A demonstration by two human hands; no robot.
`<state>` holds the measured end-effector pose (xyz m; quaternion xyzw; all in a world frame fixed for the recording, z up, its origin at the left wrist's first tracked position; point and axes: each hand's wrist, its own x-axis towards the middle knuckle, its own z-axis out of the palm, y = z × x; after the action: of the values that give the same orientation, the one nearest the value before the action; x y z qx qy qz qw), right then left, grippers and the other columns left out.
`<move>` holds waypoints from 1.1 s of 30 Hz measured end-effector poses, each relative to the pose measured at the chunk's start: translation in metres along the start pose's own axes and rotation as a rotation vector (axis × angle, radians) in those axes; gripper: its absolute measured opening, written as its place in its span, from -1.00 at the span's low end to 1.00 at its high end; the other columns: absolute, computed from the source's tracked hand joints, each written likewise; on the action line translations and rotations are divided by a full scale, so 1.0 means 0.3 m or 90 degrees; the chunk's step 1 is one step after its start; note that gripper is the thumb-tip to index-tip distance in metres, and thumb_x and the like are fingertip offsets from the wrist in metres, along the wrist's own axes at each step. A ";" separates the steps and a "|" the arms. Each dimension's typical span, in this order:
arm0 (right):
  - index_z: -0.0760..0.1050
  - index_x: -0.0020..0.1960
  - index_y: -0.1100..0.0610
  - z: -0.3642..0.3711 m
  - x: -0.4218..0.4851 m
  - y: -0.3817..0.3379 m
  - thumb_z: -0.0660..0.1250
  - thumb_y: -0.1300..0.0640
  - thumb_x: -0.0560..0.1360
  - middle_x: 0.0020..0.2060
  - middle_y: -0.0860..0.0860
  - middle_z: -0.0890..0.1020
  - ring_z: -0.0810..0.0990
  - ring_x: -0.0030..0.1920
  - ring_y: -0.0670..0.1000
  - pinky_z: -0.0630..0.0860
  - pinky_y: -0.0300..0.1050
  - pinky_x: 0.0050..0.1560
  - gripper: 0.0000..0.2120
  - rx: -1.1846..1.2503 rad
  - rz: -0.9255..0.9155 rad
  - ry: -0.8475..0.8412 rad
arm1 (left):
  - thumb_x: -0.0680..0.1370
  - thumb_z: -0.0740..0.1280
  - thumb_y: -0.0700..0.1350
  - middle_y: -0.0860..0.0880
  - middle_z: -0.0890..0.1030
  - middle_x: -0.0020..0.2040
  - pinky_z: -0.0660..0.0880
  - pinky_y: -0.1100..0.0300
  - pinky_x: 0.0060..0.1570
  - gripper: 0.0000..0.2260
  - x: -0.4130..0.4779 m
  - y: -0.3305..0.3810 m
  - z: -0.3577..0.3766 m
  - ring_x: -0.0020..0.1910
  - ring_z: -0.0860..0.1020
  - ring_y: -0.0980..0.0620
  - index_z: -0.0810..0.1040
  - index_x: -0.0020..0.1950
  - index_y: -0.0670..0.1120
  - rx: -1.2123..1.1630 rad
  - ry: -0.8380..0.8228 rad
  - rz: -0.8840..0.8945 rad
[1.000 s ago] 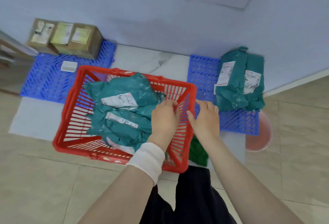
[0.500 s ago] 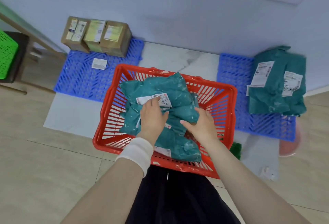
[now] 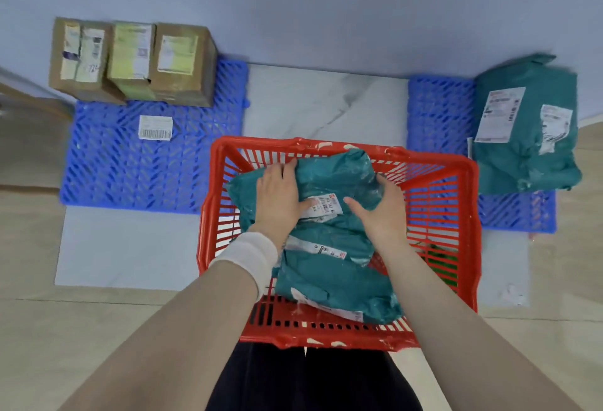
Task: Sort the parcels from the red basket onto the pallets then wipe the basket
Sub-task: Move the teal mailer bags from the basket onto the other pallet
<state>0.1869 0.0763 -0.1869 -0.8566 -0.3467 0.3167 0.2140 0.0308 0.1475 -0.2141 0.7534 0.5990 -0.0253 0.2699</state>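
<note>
A red plastic basket [image 3: 463, 214] stands on the floor right in front of me, holding several teal mailer bags. My left hand [image 3: 280, 195] and my right hand [image 3: 381, 211] both grip the top teal parcel [image 3: 339, 175], one on each side of its white label. More teal parcels [image 3: 332, 280] lie underneath it. The left blue pallet [image 3: 130, 169] carries three brown cardboard boxes [image 3: 133, 61] and a small white labelled item [image 3: 155, 127]. On the right blue pallet [image 3: 437, 110] lies a pile of teal bags [image 3: 525, 126].
A pale marble-look slab [image 3: 319, 100] lies under the basket between the pallets, against a light blue wall. Something green [image 3: 440, 260] shows through the basket's right side. Beige floor tiles surround the area.
The view has shifted, putting the basket centred in front of me. Both hands moved from the basket's right rim into it and closed on the top teal parcel.
</note>
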 end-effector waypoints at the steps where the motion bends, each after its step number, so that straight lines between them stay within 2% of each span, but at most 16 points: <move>1: 0.31 0.37 0.23 0.005 -0.006 0.005 0.50 0.03 0.33 0.29 0.18 0.42 0.35 0.33 0.12 0.25 0.00 0.38 -0.29 0.008 0.010 0.013 | 0.35 0.45 0.09 -0.15 0.40 0.23 0.25 0.05 0.24 -0.29 0.005 -0.004 0.011 0.24 0.34 -0.14 0.26 0.39 -0.10 0.003 0.007 0.010; 6: 0.29 0.38 0.19 0.007 -0.055 0.043 0.49 0.04 0.34 0.30 0.13 0.42 0.35 0.34 0.09 0.28 -0.01 0.37 -0.30 0.045 0.047 0.037 | 0.25 0.51 0.14 -0.16 0.41 0.14 0.28 0.06 0.17 -0.38 0.013 -0.025 0.007 0.15 0.33 -0.14 0.44 0.19 -0.11 -0.005 0.040 0.078; 8: 0.30 0.37 0.19 0.001 -0.074 0.056 0.49 0.03 0.34 0.30 0.12 0.42 0.36 0.33 0.09 0.29 -0.01 0.36 -0.30 0.060 0.085 0.049 | 0.22 0.52 0.15 -0.13 0.40 0.19 0.22 0.06 0.18 -0.38 -0.001 -0.021 0.000 0.20 0.33 -0.13 0.42 0.15 -0.11 -0.008 0.011 0.124; 12: 0.28 0.38 0.18 -0.014 -0.113 0.088 0.50 0.03 0.33 0.30 0.10 0.42 0.37 0.33 0.09 0.30 -0.03 0.35 -0.29 0.107 0.144 0.075 | 0.25 0.51 0.13 -0.03 0.46 0.11 0.09 0.11 0.08 -0.36 -0.048 -0.003 0.017 0.15 0.40 -0.05 0.30 0.16 -0.07 -0.022 -0.043 0.164; 16: 0.19 0.43 0.20 -0.065 -0.152 0.123 0.50 -0.04 0.32 0.36 0.12 0.36 0.31 0.38 0.11 0.27 0.07 0.38 -0.17 0.144 0.190 0.073 | 0.27 0.49 0.15 0.01 0.51 0.12 0.04 0.15 0.05 -0.38 -0.077 0.011 -0.035 0.17 0.43 -0.02 0.36 0.22 -0.04 -0.035 0.023 0.167; 19: 0.18 0.44 0.23 -0.115 -0.171 0.127 0.50 -0.08 0.30 0.36 0.14 0.36 0.31 0.38 0.09 0.25 0.04 0.40 -0.13 0.173 0.187 0.068 | 0.25 0.46 0.23 0.03 0.55 0.01 0.03 0.22 -0.01 -0.45 -0.105 0.071 -0.121 0.08 0.45 0.03 0.47 0.11 -0.03 -0.105 0.115 0.140; 21: 0.22 0.43 0.21 -0.159 -0.182 0.106 0.49 -0.02 0.32 0.27 -0.03 0.44 0.42 0.28 -0.11 0.33 -0.24 0.32 -0.20 0.275 0.156 0.040 | 0.22 0.48 0.22 0.02 0.58 -0.04 0.09 0.23 0.09 -0.48 -0.134 0.154 -0.175 0.01 0.42 0.12 0.51 0.05 -0.02 -0.235 0.144 0.099; 22: 0.26 0.42 0.18 -0.189 -0.188 0.092 0.48 0.01 0.34 0.20 -0.14 0.46 0.44 0.20 -0.22 0.33 -0.38 0.22 -0.26 0.327 0.130 0.015 | 0.21 0.49 0.20 0.02 0.61 -0.03 0.19 0.21 0.18 -0.49 -0.151 0.206 -0.195 0.01 0.43 0.16 0.52 0.04 -0.03 -0.328 0.127 0.075; 23: 0.30 0.40 0.13 -0.221 -0.191 0.083 0.46 0.03 0.37 0.17 -0.21 0.45 0.44 0.17 -0.27 0.32 -0.41 0.17 -0.33 0.364 0.102 -0.021 | 0.21 0.50 0.17 0.02 0.64 -0.02 0.33 0.14 0.22 -0.50 -0.167 0.261 -0.210 0.03 0.50 0.16 0.54 0.05 -0.03 -0.430 0.087 0.053; 25: 0.47 0.26 0.00 -0.298 -0.183 0.087 0.42 0.06 0.41 0.16 -0.21 0.54 0.51 0.16 -0.22 0.41 -0.34 0.15 -0.58 0.420 0.048 -0.090 | 0.26 0.51 0.09 0.03 0.67 -0.03 0.53 0.05 0.10 -0.60 -0.197 0.374 -0.223 -0.01 0.62 0.10 0.59 0.03 -0.02 -0.601 -0.002 0.013; 27: 0.54 0.05 -0.08 -0.389 -0.162 0.110 0.39 0.08 0.44 -0.01 -0.20 0.64 0.60 0.04 -0.22 0.52 -0.33 0.03 -0.80 0.466 0.010 -0.101 | 0.33 0.49 0.04 0.12 0.69 -0.10 0.57 0.10 0.00 -0.77 -0.213 0.487 -0.201 -0.05 0.65 0.11 0.62 -0.06 0.04 -0.697 -0.046 -0.015; 29: 0.53 -0.01 -0.09 -0.480 -0.135 0.162 0.38 0.05 0.44 -0.05 -0.18 0.66 0.62 -0.01 -0.19 0.55 -0.28 -0.02 -0.85 0.488 0.000 -0.083 | 0.37 0.45 0.06 0.18 0.68 -0.12 0.56 0.20 -0.04 -0.84 -0.222 0.604 -0.151 -0.03 0.64 0.14 0.61 -0.08 0.10 -0.735 -0.055 -0.035; 33: 0.50 -0.01 -0.09 -0.659 -0.069 0.332 0.38 0.06 0.44 -0.06 -0.16 0.64 0.64 -0.11 -0.23 0.55 -0.37 -0.22 -0.85 0.509 0.030 -0.038 | 0.39 0.44 0.07 0.22 0.66 -0.06 0.55 0.28 -0.04 -0.74 -0.260 0.852 0.002 -0.01 0.62 0.20 0.53 0.06 0.15 -0.794 -0.072 -0.065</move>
<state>0.3575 -0.0346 -0.0972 -0.7038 -0.1825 0.4563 0.5130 0.2433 0.0430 -0.0901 0.4218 0.5211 0.2762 0.6886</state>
